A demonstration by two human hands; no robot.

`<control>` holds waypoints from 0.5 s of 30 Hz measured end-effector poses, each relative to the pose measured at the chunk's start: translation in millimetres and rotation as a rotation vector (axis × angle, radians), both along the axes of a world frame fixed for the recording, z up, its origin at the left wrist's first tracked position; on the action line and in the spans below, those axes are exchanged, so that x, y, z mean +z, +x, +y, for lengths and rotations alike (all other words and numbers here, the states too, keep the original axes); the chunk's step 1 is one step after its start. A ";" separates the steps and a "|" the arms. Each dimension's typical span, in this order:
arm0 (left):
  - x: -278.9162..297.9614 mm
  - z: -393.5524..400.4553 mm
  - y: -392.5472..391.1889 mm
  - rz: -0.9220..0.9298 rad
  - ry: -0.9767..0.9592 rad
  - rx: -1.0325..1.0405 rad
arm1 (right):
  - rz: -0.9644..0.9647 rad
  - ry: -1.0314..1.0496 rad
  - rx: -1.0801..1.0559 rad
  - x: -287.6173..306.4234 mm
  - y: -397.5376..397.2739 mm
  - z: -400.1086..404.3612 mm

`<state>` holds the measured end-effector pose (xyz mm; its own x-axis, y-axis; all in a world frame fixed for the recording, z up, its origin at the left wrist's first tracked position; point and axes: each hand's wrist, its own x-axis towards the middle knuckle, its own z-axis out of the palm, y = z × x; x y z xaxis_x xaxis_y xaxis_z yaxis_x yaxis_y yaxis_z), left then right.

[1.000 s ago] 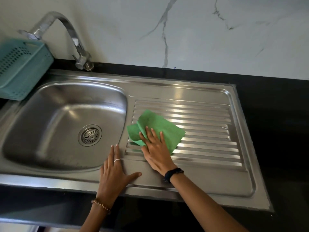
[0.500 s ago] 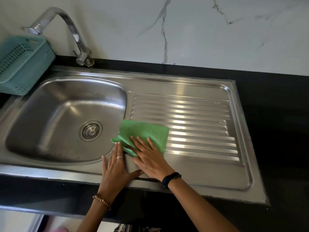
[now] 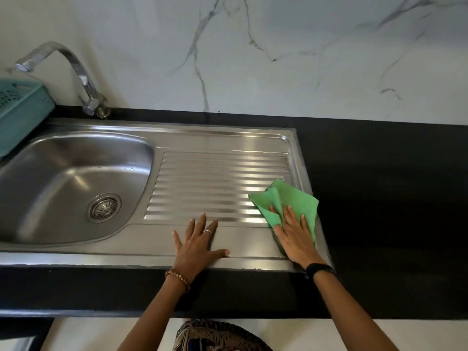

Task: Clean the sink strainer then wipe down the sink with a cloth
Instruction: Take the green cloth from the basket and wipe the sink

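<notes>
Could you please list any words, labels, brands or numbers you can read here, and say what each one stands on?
None: no readable text shows on the sink, tap, basket, cloth, counter or wall.

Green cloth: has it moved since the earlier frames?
Yes. The green cloth has gone right along the drainboard, away from the strainer; it now lies at the drainboard's right edge under the right hand.
</notes>
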<state>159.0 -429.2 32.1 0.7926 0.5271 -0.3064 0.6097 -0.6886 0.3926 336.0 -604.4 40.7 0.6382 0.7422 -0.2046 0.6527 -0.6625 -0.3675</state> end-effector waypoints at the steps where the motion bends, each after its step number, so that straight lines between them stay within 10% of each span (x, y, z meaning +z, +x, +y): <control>1: -0.3 0.4 -0.2 0.003 0.005 0.004 | 0.009 -0.001 -0.022 1.2 -0.2 -6.1; 12: 8.7 13.5 -6.7 0.046 0.079 -0.031 | 0.274 0.063 -0.062 14.6 -28.5 -32.3; 15: 12.4 31.2 -25.9 0.039 0.101 0.016 | 0.093 -0.066 0.014 13.7 -18.2 -27.3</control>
